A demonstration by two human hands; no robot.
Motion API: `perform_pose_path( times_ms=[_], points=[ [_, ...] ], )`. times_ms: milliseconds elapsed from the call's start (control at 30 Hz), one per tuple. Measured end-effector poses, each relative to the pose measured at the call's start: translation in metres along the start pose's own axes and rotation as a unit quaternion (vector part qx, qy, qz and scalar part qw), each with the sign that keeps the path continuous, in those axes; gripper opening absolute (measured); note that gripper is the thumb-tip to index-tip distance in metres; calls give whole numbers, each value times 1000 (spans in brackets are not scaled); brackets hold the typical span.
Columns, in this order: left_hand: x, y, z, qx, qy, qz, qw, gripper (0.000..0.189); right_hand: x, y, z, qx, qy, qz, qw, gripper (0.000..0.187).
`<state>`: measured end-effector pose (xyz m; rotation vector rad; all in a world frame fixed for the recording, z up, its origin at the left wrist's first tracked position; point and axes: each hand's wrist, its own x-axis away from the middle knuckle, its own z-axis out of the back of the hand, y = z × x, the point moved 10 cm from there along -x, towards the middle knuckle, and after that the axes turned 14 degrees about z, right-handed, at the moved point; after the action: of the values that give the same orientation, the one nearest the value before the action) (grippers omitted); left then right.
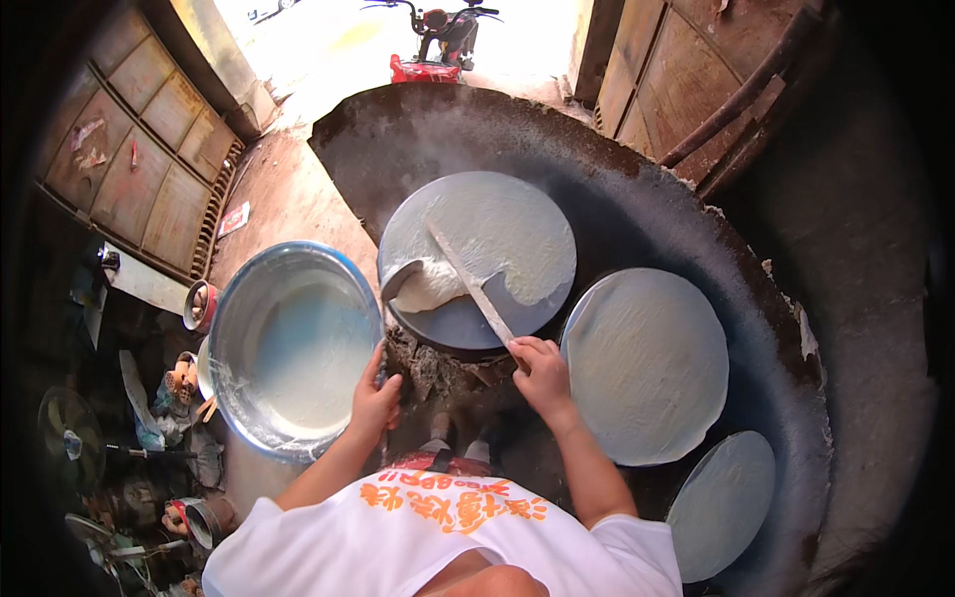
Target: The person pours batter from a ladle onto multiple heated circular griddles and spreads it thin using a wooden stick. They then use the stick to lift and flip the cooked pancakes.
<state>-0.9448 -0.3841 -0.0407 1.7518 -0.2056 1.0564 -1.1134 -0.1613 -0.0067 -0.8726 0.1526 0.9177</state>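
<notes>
My right hand [541,377] grips the end of a long flat spreading stick [471,282], which lies slantwise over a round griddle [466,326]. Pale batter [496,216] coats most of that griddle, leaving bare metal along its near side. A thicker pool of batter [429,287] sits at the left, beside the stick. Over the griddle's left edge rests the bowl of a ladle [401,277]; my left hand [375,399] is closed around its handle. Left of the ladle stands a wide basin [224,358] with pale batter [310,358] inside.
Two more round griddles bear thin pale sheets [645,366] [722,507] at my right. All three sit along a curved dark counter [656,216]. Cans [200,306], a fan [71,440] and clutter lie at left. A parked motorbike [440,37] stands outside the doorway, beyond the counter.
</notes>
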Motion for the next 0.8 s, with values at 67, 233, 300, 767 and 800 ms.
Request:
perform_pose_path(
  times_ms=[67, 233, 300, 767, 800],
  points=[
    [5, -2, -2, -36, -14, -37, 999, 66, -2, -18, -5, 14, -36, 44, 998, 38],
    [50, 42, 47, -62, -71, -154, 984, 63, 61, -75, 21, -41, 36, -18, 998, 44],
    [43, 85, 61, -15, -88, -234, 968, 62, 53, -72, -25, -318, 215, -213, 898, 42],
    [82, 145, 109, 43, -283, -236, 929, 63, 42, -115, -256, -463, 394, -404, 684, 30],
    [79, 144, 107, 47, -283, -223, 932, 63, 42, -110, -246, -453, 407, -403, 683, 31]
  ],
)
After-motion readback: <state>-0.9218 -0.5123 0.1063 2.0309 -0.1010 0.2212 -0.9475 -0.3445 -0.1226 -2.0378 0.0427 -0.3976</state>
